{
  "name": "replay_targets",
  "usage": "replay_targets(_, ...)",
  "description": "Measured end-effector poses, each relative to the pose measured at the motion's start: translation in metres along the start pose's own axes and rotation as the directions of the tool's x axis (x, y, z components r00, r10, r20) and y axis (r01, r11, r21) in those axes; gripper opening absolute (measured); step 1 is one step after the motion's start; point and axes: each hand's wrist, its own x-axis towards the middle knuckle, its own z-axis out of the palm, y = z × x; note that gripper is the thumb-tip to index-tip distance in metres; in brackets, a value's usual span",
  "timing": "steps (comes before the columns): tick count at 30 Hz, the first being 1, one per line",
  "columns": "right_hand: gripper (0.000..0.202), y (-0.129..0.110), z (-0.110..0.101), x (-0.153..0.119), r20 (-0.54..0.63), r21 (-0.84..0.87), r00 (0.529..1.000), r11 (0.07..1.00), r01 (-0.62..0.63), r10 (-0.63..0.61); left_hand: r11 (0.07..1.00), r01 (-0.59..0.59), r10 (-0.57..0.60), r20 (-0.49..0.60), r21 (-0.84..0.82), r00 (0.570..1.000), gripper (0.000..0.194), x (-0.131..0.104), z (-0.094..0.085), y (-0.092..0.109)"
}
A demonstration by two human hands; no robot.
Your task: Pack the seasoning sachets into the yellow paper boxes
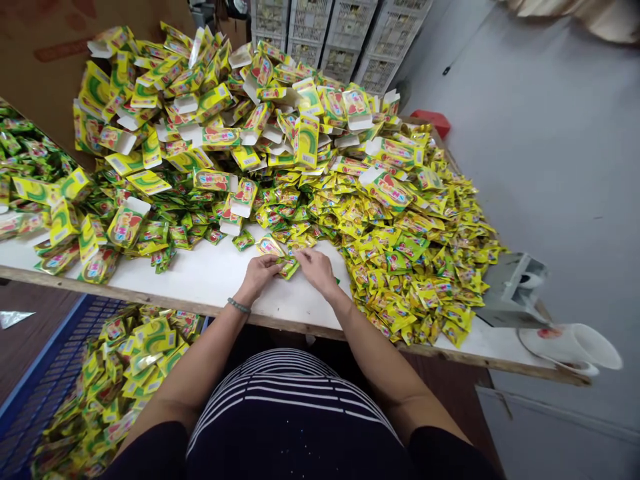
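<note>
My left hand [261, 275], with a beaded bracelet at its wrist, is closed at the left end of a small green packet [289, 268] above the white tabletop [280, 303]. My right hand [316, 268] is closed at the packet's upper right; its fingertips partly hide what they pinch. Just beyond my hands lies a yellow box [270, 245]. Loose green packets [243, 240] lie to the left of it. A large heap of yellow packets [415, 267] spreads to the right, and open yellow boxes [305, 140] are piled behind.
A blue crate [55, 363] full of yellow boxes stands below the table at left. A cardboard box [40, 60] is at the upper left. A grey device [515, 290] and a white cup-like container [575, 347] sit at the right end. Plastic crates [305, 30] are stacked behind.
</note>
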Motion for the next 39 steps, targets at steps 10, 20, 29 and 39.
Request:
replay_targets(10,0.029,0.016,0.020,0.023,-0.150,-0.209,0.986,0.972,-0.104,0.073,0.999,0.010,-0.018,-0.171,-0.046,0.985,0.031,0.002,-0.007,-0.004)
replay_targets(20,0.051,0.015,0.004,-0.010,-0.052,0.580,0.989,0.810,-0.083,0.138,0.956,-0.042,0.085,-0.137,0.290,0.987,0.040,-0.003,-0.014,-0.008)
replay_targets(29,0.050,-0.004,0.001,-0.024,0.026,0.585,0.999,0.810,-0.050,0.043,0.959,-0.044,0.041,0.018,0.280,0.999,0.040,-0.003,-0.010,-0.008)
replay_targets(39,0.055,0.011,0.016,-0.035,0.078,0.519,0.988,0.841,-0.156,0.135,0.992,0.009,-0.027,0.146,0.125,0.989,0.044,-0.010,-0.006,0.005)
